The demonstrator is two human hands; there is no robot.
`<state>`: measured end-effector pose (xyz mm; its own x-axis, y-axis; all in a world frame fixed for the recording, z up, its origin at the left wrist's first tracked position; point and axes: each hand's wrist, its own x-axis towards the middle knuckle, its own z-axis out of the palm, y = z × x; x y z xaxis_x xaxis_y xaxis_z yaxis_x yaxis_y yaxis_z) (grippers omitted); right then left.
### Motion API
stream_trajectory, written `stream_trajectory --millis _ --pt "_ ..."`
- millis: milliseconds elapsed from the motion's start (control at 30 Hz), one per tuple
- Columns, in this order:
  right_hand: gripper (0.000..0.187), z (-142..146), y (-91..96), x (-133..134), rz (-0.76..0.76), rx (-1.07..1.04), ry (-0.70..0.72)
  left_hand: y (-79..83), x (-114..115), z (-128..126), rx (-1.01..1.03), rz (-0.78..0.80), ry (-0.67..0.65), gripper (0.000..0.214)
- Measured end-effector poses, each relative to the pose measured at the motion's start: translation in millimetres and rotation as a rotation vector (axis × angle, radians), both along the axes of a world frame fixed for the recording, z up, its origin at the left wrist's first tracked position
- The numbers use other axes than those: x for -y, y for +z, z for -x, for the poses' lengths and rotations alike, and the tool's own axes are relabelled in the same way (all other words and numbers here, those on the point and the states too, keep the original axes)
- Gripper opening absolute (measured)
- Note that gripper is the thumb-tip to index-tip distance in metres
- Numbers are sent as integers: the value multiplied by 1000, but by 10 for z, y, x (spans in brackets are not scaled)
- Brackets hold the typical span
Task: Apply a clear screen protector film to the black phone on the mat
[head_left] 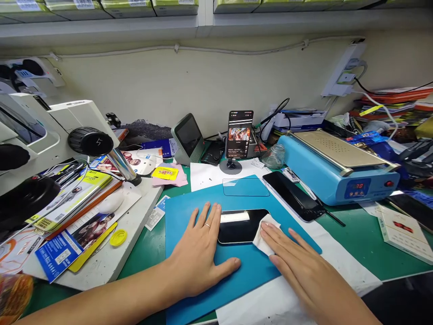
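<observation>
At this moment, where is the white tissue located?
In the head view, the white tissue is slightly right of centre, under the right hand, at the right end of the phone on the blue mat.

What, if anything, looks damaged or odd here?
A rough, dark patch low on the wall, left of the small screen, looks odd: the wall above is smooth and pale, so it may be flaking or stained. The phone on the blue mat shows no obvious damage.
</observation>
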<state>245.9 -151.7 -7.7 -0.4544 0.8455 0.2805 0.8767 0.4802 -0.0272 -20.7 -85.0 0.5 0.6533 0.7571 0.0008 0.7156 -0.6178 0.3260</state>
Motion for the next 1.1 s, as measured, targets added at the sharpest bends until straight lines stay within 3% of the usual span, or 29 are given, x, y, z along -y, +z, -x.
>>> stream_trajectory --millis 133,267,467,633,733,900,1100 --pt "50 -9 45 -174 160 -82 -131 18 0 -5 -27 6 0 99" --pt "51 135 98 -325 194 -137 -180 1 -3 -4 -19 -5 -1 100" --pt "52 668 229 -419 207 -133 -22 -59 -3 0 -4 -36 -7 96" --pt "48 891 148 -342 21 -22 144 -48 -5 -9 -13 -45 -21 93" --pt "52 741 22 -226 -92 -5 172 -17 -9 -7 -6 -16 -21 96" --pt "62 220 -125 -32 -185 -85 155 30 -14 -5 -4 40 -7 102" --pt "42 -290 -84 -73 -228 -181 28 53 -18 -11 -35 71 -8 102"
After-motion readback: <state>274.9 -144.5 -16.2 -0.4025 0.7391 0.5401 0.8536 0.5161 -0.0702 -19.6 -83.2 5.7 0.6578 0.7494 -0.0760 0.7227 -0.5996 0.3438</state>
